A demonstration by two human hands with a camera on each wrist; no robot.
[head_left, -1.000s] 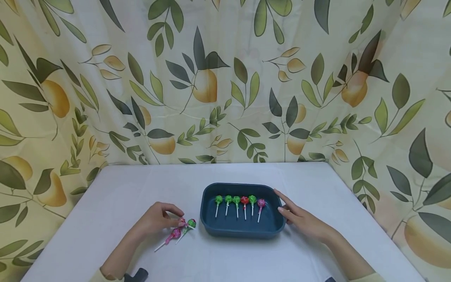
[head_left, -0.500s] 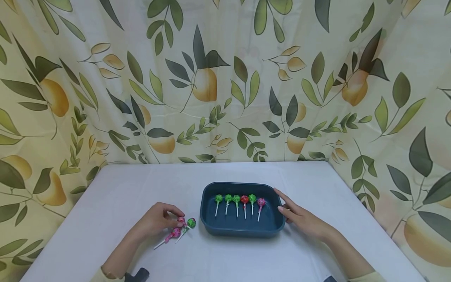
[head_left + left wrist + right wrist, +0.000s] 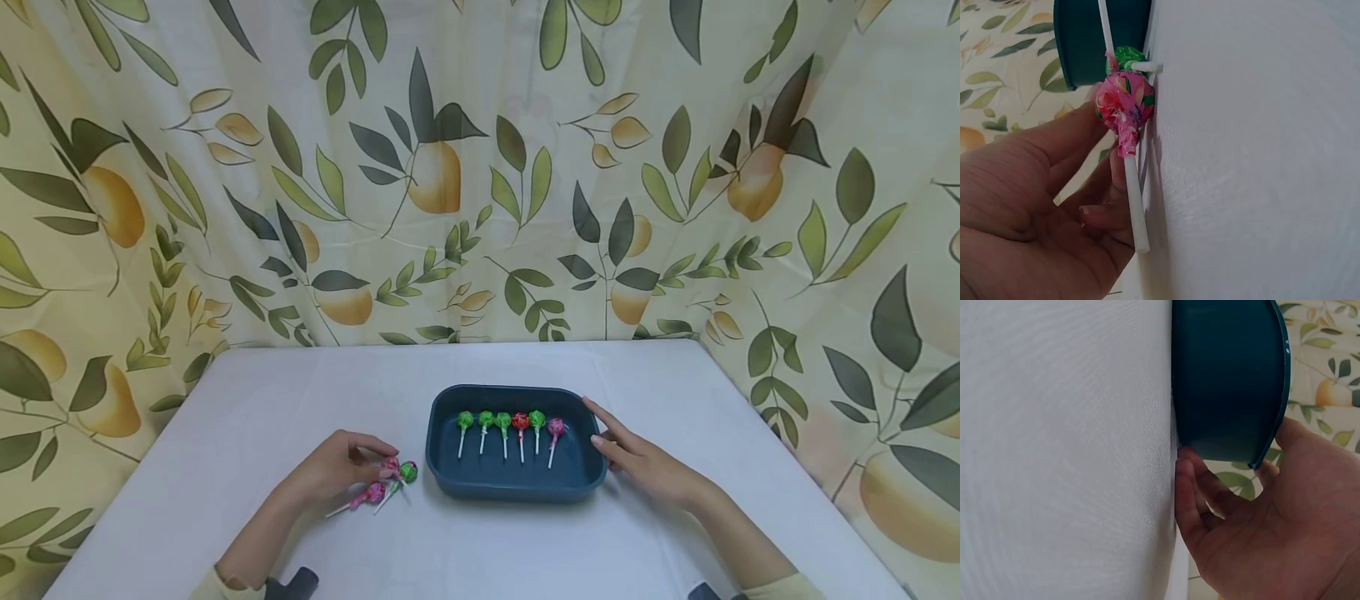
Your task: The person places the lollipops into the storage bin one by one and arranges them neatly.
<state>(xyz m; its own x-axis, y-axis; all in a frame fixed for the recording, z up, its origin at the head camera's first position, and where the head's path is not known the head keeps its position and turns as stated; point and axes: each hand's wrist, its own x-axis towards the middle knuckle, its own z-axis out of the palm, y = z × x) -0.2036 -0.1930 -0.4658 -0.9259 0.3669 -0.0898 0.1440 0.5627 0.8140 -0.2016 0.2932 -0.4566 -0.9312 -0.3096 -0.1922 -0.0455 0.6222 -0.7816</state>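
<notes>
In the head view, my left hand (image 3: 345,462) pinches a pink lollipop (image 3: 390,468) by its wrapped head, left of the blue tray (image 3: 517,493). Right beside it are a green lollipop (image 3: 408,472) and another pink lollipop (image 3: 371,493) on the cloth. The left wrist view shows a pink lollipop (image 3: 1125,103) in front of the fingers, partly covering what they hold. My right hand (image 3: 648,471) holds the tray's right end, thumb at the rim and other fingers against the outer wall; the right wrist view shows that tray wall (image 3: 1229,381) up close.
Inside the tray several lollipops stand in a row, sticks toward me: green ones (image 3: 486,419), a red one (image 3: 521,422) and a pink one (image 3: 556,427). A white cloth (image 3: 337,383) covers the table. Behind hangs a fruit-patterned curtain (image 3: 465,275).
My left hand has raised the pink lollipop slightly from the small pile. The right hand and the tray stay in place; the whole head view has shifted a little.
</notes>
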